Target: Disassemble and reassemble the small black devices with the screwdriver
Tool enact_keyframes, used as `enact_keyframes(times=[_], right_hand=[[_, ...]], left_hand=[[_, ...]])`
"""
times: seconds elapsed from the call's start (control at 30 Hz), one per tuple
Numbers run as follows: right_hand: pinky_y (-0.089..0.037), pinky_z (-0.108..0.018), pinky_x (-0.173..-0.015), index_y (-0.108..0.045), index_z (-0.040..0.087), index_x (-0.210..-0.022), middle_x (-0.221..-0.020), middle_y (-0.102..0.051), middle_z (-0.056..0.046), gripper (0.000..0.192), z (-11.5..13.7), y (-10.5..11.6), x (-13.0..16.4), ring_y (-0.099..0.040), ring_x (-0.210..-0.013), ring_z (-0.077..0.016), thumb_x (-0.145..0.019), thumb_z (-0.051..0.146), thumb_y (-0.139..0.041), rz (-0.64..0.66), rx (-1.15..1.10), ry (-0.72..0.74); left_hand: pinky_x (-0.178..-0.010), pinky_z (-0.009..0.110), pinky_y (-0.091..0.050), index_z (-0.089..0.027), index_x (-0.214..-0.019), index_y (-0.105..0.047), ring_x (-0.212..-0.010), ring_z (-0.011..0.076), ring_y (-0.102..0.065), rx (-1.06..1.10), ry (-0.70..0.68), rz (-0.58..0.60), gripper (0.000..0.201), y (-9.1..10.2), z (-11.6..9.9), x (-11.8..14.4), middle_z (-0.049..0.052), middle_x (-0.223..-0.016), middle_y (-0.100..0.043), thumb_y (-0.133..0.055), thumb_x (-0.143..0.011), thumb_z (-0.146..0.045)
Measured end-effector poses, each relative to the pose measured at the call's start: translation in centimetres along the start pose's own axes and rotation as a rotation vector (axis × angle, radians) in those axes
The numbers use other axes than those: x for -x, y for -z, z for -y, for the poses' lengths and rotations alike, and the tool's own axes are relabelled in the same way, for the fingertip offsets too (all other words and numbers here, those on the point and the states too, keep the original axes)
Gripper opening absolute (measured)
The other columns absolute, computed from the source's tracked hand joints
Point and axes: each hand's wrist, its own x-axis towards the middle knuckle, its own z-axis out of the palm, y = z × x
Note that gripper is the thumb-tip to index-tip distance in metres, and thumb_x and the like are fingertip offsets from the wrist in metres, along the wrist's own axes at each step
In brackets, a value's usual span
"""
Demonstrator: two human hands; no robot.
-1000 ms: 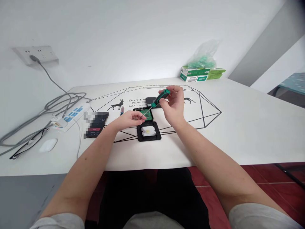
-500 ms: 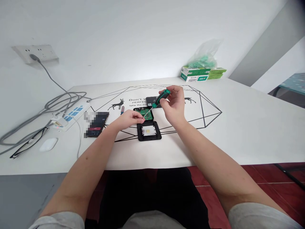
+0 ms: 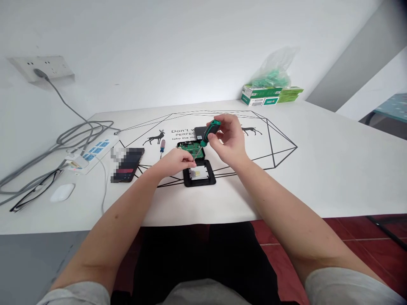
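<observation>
My right hand [image 3: 229, 142] is wrapped round the green-and-black handle of a screwdriver [image 3: 210, 133], its thin shaft slanting down to the left. The fingers of my left hand [image 3: 177, 162] are pinched together at the screwdriver's tip; whatever lies between them is too small to make out. Just behind the fingertips is an open black case with a green circuit board [image 3: 191, 148]. In front of it lies a square black frame [image 3: 199, 184] with a silvery plate [image 3: 202, 171] inside, partly under my left fingers. A black flat piece [image 3: 199, 131] sits behind, partly hidden by my right hand.
A small screwdriver [image 3: 163, 146] lies left of the case, with a phone [image 3: 132, 164] farther left. A power strip [image 3: 101, 148], coiled grey cable [image 3: 73, 137], glasses [image 3: 34, 192] and a white earbud case [image 3: 62, 192] occupy the left side. Green-white boxes [image 3: 262, 92] and a plastic bag [image 3: 275, 70] stand back right.
The screwdriver has swung more upright, and its tip has shifted toward the black frame. My left fingertips have moved slightly right and nearer with it. More of the small screwdriver shows.
</observation>
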Motion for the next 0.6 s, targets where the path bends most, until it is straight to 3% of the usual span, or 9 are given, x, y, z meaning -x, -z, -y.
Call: enact_keyframes(times=[0.2,0.4,0.6], right_hand=[[-0.066,-0.039,-0.083,-0.06,0.033,-0.129,-0.114,-0.073,-0.005,0.044,0.3,0.1,-0.2,-0.075,-0.107,-0.0229,-0.091,0.044,-0.08,0.046,-0.054,0.014],[-0.064,-0.036,-0.082,-0.064,0.033,-0.129,-0.112,-0.074,-0.004,0.039,0.7,0.6,-0.6,-0.075,-0.109,-0.0218,-0.092,0.034,-0.076,0.174,-0.144,-0.044],[-0.062,-0.036,-0.081,-0.07,0.033,-0.123,-0.108,-0.071,-0.002,0.037,1.2,1.1,-0.9,-0.073,-0.095,-0.0199,-0.087,0.031,-0.081,0.249,-0.129,-0.04]], left_hand=[[-0.072,0.031,-0.051,-0.021,-0.081,-0.077,-0.08,0.0202,-0.068,-0.059,-0.015,0.027,0.02,-0.3,-0.2,0.0,0.002,-0.082,-0.077,-0.067,-0.093,-0.034],[-0.082,0.03,-0.055,-0.021,-0.086,-0.077,-0.091,0.0207,-0.074,-0.015,-0.08,0.102,0.016,-1.1,-0.3,-0.2,0.003,-0.095,-0.082,-0.067,-0.095,-0.03],[-0.082,0.03,-0.056,-0.02,-0.087,-0.078,-0.087,0.0191,-0.072,-0.017,-0.107,0.117,0.008,-2.8,-1.5,-1.1,0.003,-0.094,-0.078,-0.073,-0.094,-0.021]])
